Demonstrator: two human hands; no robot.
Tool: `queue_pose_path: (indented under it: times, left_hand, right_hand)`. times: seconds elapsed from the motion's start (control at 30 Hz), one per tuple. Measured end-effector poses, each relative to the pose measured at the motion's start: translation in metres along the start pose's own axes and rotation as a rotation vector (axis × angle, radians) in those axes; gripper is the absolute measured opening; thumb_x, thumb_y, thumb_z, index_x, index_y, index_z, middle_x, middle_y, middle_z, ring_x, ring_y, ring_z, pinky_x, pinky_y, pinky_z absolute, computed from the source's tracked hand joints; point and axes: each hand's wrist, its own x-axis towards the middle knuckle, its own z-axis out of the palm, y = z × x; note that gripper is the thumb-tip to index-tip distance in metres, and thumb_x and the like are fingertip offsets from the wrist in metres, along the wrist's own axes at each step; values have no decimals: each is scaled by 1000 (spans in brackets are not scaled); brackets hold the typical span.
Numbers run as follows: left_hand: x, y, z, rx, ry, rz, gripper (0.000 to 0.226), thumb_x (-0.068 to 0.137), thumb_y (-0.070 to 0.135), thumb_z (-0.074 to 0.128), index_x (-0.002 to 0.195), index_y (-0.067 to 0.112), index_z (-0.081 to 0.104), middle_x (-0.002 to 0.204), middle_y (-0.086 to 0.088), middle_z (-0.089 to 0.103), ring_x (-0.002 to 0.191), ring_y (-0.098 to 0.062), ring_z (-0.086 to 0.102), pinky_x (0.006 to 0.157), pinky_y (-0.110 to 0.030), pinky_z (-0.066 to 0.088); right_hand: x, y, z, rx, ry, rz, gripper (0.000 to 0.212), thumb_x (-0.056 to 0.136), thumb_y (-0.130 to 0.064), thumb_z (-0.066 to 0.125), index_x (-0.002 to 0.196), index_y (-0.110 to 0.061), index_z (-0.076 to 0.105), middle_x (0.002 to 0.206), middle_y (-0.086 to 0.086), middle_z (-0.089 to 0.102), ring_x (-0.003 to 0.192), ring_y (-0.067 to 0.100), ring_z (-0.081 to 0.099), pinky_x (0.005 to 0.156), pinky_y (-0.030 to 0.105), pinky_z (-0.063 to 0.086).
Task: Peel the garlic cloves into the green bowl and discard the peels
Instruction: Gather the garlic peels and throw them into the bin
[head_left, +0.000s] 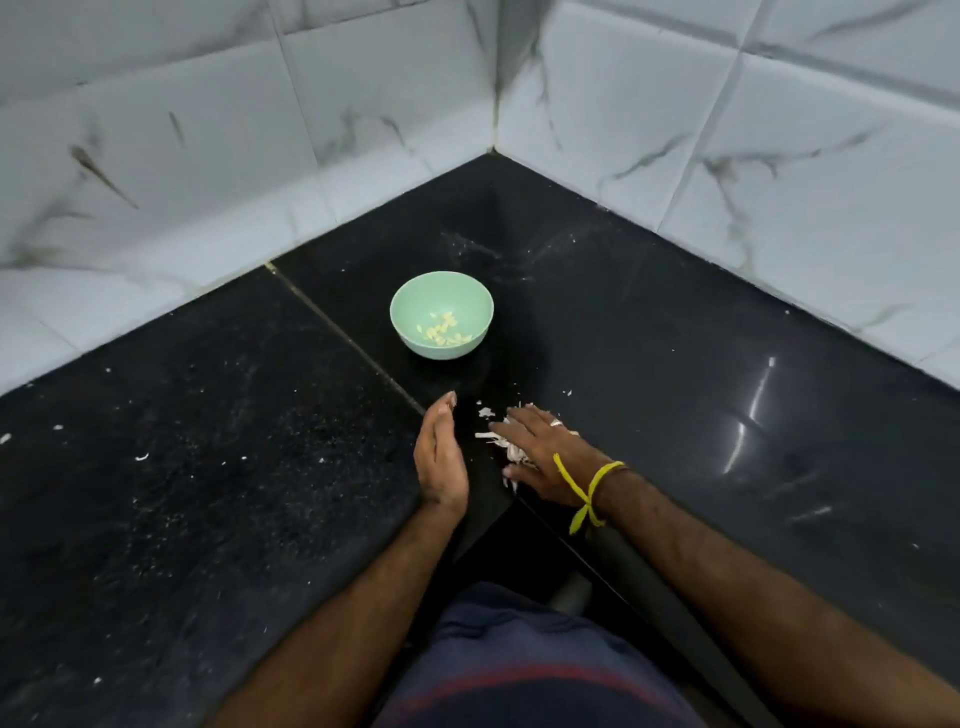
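The green bowl (441, 314) stands on the black worktop (675, 374), well beyond both hands, toward the corner of the tiled wall (779, 130). Inside it lie the peeled garlic cloves (444, 330), small and pale yellow, gathered on the bottom.

The right hand (543, 457) lies flat on the worktop, palm down, with the fingers straight and spread wide. Under its fingers and just to the left of them is a small heap of white garlic peels (501, 439), which the hand touches. A yellow thread (589, 491) is tied around the right wrist, and a ring (556, 423) is on one finger.

The left hand (440, 460) stands on its edge just left of the peels, palm turned toward the right hand, fingers straight and together, slightly cupped. It holds nothing, and the peels lie between the two hands.

More small white flakes (140, 457) are scattered on the worktop far to the left of the left hand.
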Motion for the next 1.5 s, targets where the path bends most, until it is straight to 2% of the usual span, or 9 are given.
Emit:
queue_pose_path:
  times: [0.17, 0.3, 0.4, 0.57, 0.67, 0.83, 1.0, 1.3, 1.5]
  left_hand:
    - [-11, 14, 22, -141, 55, -123, 41, 101, 28, 44, 128, 5, 65, 127, -8, 68, 124, -16, 61, 115, -40, 41]
    - [-10, 26, 28, -194, 28, -191, 43, 110, 26, 35, 130, 1, 62, 130, -13, 67, 125, -20, 60, 113, -37, 43]
    - [-11, 29, 32, -265, -17, -285, 47, 110, 34, 33, 129, 1, 62, 127, -15, 67, 123, -24, 62, 104, -31, 48]
    - [-5, 34, 36, -465, -128, -521, 47, 107, 42, 37, 130, 8, 62, 131, -14, 65, 127, -27, 59, 109, -39, 44]
    - [2, 34, 40, -506, -155, -593, 43, 104, 43, 43, 128, 15, 65, 127, -8, 68, 120, -26, 62, 100, -43, 49]
    - [4, 27, 57, -632, -193, -726, 46, 100, 49, 48, 116, 10, 67, 113, -14, 70, 109, -33, 65, 99, -48, 49]
    - [3, 24, 66, -669, -201, -770, 42, 96, 47, 54, 104, 10, 72, 107, -18, 71, 109, -36, 63, 111, -52, 40]
    - [9, 27, 63, -680, -161, -773, 28, 99, 33, 53, 94, 10, 69, 86, -10, 74, 86, -26, 69, 87, -41, 52]
    - [13, 23, 56, -647, -142, -773, 23, 96, 27, 56, 94, 8, 68, 101, -14, 67, 98, -29, 64, 106, -42, 45]
  right_hand:
    - [-12, 12, -10, -147, -171, -65, 57, 102, -9, 43, 154, -24, 26, 163, 11, 10, 150, 34, 5, 122, 46, 17]
    - [-20, 19, -1, -157, -34, -53, 40, 102, -11, 37, 141, -8, 47, 146, 14, 41, 133, 37, 39, 106, 45, 42]
    - [-18, 23, -8, -120, 79, 69, 32, 99, -12, 39, 123, -8, 60, 125, 11, 56, 116, 31, 51, 96, 39, 47]
    - [0, 34, -35, 545, 391, 547, 11, 82, -12, 74, 91, -11, 79, 89, 10, 74, 83, 21, 66, 81, 31, 50]
    - [4, 25, -46, 845, 337, 485, 8, 76, -12, 82, 82, -15, 79, 77, 5, 71, 74, 16, 64, 76, 36, 55]
    - [15, -7, -59, 746, 168, 379, 9, 82, -16, 75, 86, -8, 78, 80, 9, 73, 73, 17, 66, 67, 27, 52]
    - [22, -14, -66, 638, -16, 389, 26, 93, -9, 53, 110, 2, 69, 111, 23, 67, 106, 38, 62, 91, 43, 52]
    - [25, -13, -78, 545, -15, 261, 19, 89, 5, 49, 81, 14, 64, 76, 27, 62, 65, 30, 52, 62, 42, 46]
    - [29, -26, -82, 411, 83, 276, 26, 96, -17, 55, 79, -3, 67, 74, 6, 64, 70, 21, 58, 61, 28, 40]
